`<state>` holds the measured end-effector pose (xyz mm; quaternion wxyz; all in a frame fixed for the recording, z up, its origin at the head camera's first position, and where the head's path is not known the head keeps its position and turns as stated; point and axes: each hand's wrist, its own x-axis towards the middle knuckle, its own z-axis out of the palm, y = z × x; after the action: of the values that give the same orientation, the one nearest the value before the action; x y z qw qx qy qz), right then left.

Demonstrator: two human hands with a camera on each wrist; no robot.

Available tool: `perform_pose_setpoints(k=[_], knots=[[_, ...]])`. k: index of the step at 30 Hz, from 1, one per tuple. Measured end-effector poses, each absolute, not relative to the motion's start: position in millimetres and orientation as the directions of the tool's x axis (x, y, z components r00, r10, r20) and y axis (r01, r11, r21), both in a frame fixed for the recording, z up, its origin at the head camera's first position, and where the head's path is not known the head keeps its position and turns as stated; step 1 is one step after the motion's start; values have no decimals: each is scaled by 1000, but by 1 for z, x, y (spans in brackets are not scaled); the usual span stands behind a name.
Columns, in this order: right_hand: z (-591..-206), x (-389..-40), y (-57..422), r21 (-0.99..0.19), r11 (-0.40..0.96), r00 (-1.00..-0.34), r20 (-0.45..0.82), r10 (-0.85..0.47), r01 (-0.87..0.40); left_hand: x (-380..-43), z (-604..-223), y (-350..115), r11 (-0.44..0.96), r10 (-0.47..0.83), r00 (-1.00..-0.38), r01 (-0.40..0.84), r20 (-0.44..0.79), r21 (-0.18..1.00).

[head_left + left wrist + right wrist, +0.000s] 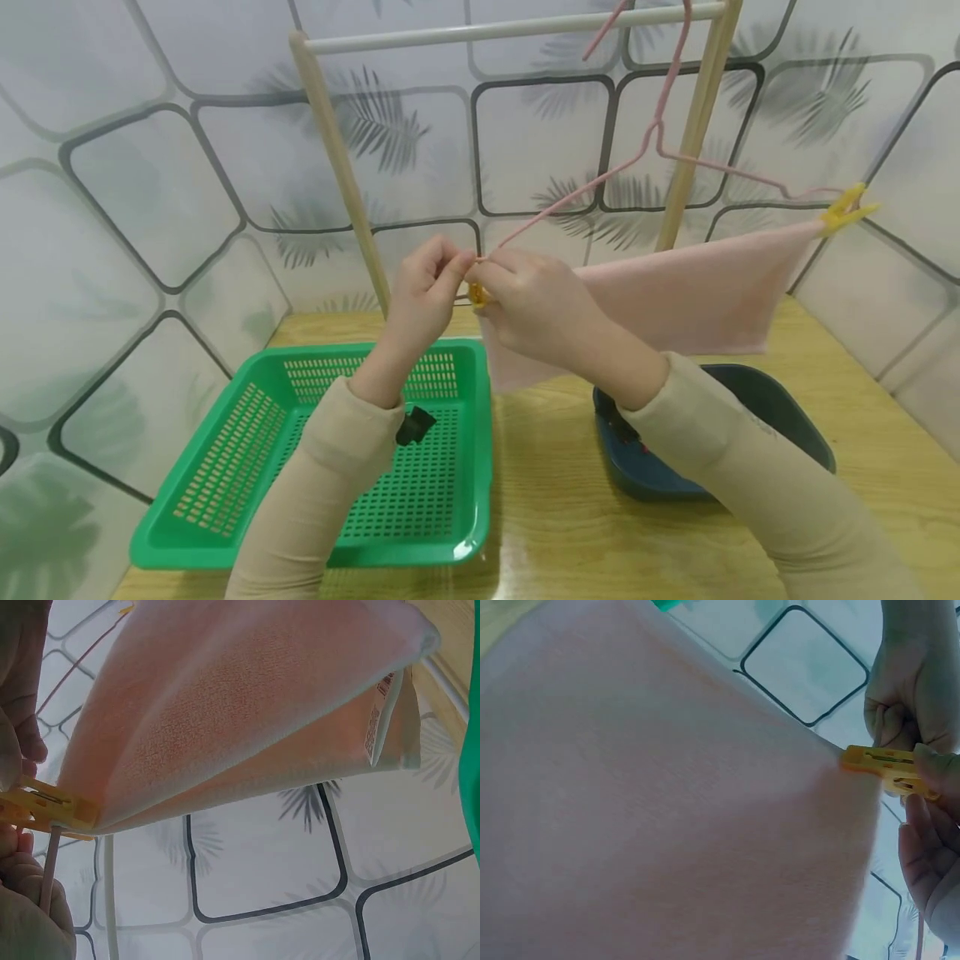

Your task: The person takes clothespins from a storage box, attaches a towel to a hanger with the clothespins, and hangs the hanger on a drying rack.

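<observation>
A pink towel [690, 296] hangs from a pink wire hanger [573, 197], its far right corner held by a yellow clothespin [843, 210]. My left hand [423, 287] grips the hanger's left end between thumb and fingers. Beside it, my right hand [536, 304] pinches a second yellow clothespin [881, 759], whose jaws sit on the towel's left corner. In the left wrist view, the hanger wire [49, 870] meets this clothespin, and a white label [380, 720] shows on the towel's underside.
A green plastic basket [480, 467] stands at the left with a small black item [415, 426] in it. At the right is a dark blue tub [806, 417], partly behind my right forearm. A rack with a white bar [480, 33] and wooden posts rises behind.
</observation>
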<state>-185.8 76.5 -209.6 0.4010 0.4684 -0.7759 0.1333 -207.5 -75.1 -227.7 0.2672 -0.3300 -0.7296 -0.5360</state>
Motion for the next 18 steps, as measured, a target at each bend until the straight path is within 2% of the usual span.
perform_pose_setpoints(k=[5, 12, 18], knots=[[-217, -192, 88, 150, 495, -205, 780, -591, -856, -205, -225, -80, 209, 146, -657, 752, 740, 626], [-221, -198, 119, 170, 625, -327, 731, -598, -762, -200, -219, -88, 206, 122, -704, 708, 700, 676], [-227, -198, 119, 191, 610, -301, 734, -609, -769, -199, -221, -85, 183, 147, -746, 666, 649, 724]])
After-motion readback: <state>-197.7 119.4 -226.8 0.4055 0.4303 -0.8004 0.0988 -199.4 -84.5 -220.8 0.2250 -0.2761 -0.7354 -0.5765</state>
